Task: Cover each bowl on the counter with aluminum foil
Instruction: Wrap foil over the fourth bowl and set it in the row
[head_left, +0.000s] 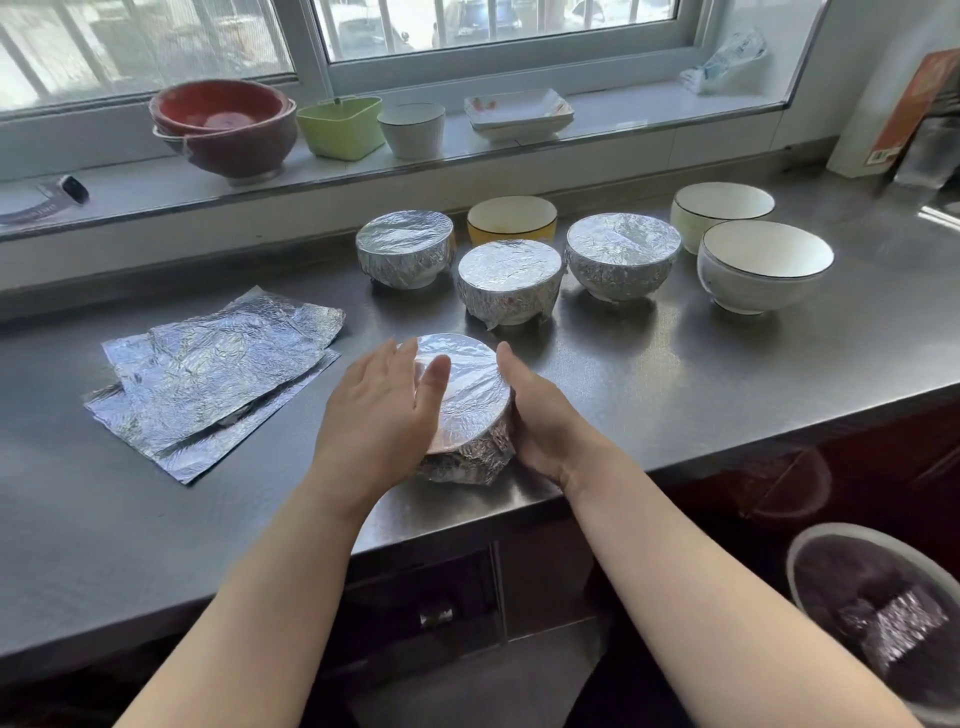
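A foil-covered bowl (467, 400) stands near the front edge of the steel counter (701, 374). My left hand (379, 410) lies against its left side with straight fingers, and my right hand (535, 410) cups its right side. Behind it stand three more foil-covered bowls (402, 247) (509, 280) (621, 254). A yellow bowl (511, 218) and two white bowls (722, 208) (763, 262) are uncovered. Loose foil sheets (213, 384) lie flat on the counter to the left.
On the window sill stand red bowls (223, 127), a green container (340, 124), a white cup (413, 127) and a square dish (519, 111). A foil box (906, 114) leans at the far right. A bin (878, 618) with crumpled foil sits on the floor, lower right.
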